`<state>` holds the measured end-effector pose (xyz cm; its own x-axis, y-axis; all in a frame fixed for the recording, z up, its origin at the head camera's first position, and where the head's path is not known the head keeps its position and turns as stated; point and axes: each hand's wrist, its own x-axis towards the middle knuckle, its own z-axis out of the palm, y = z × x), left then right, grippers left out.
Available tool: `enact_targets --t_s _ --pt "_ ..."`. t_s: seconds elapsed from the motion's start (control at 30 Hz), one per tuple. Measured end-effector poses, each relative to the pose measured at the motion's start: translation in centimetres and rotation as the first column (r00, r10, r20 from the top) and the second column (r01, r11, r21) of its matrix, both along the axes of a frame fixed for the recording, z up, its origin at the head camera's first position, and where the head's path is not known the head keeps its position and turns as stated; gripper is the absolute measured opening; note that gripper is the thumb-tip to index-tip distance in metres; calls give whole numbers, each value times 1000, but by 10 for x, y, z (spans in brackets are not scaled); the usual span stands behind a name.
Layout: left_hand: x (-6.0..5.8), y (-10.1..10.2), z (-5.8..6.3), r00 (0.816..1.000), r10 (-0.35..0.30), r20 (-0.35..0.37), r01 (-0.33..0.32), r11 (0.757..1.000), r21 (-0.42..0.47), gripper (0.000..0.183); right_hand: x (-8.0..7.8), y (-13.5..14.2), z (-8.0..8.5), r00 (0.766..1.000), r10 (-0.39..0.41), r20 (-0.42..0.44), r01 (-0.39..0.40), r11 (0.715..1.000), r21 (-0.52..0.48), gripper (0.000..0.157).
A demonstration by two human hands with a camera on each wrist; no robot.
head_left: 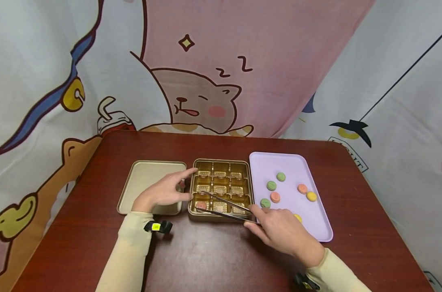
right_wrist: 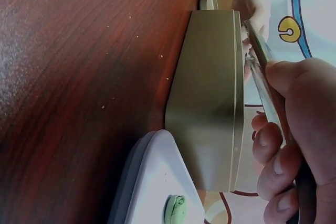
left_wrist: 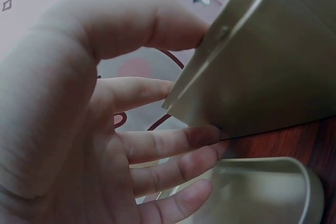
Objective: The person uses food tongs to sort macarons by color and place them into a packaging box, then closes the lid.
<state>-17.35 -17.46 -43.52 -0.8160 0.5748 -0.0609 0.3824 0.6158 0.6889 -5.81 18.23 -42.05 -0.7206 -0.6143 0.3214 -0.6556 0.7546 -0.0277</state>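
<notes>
My right hand (head_left: 284, 233) grips metal tongs (head_left: 224, 214) that reach leftward over a gold tin (head_left: 221, 218). The tong arms are spread, their tips over the front-left compartment, where a pink macaron (head_left: 201, 205) lies. Nine gold compartments fill the tin in three rows; the others show no macaron. My left hand (head_left: 164, 190) is at the tin's left side, thumb and index finger stretched out to its rim. In the left wrist view the thumb and fingertips (left_wrist: 202, 135) touch the tin wall (left_wrist: 262, 72), the remaining fingers loosely spread.
A lilac tray (head_left: 319, 221) stands right of the tin, holding several green macarons (head_left: 271, 185), pink ones (head_left: 302, 188) and yellow ones (head_left: 311, 196). The shallow tin lid (head_left: 151, 170) lies left of the tin, partly under my left hand. Behind the brown table (head_left: 192, 263) hangs a printed cloth (head_left: 272, 48).
</notes>
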Motion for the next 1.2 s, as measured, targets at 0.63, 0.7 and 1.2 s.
enact_targets --t_s 0.63,0.7,1.2 --pt "0 0 0 1000 6 -3 -6 1000 2 90 0 31 -1 991 -130 -15 129 990 -49 34" --pt "-1 1 -1 1000 5 -5 -5 1000 -1 89 0 37 0 991 -135 -19 134 989 -56 35" --pt "-2 1 -2 1000 5 10 -5 1000 10 90 -7 54 -1 990 -138 -29 135 986 -103 41"
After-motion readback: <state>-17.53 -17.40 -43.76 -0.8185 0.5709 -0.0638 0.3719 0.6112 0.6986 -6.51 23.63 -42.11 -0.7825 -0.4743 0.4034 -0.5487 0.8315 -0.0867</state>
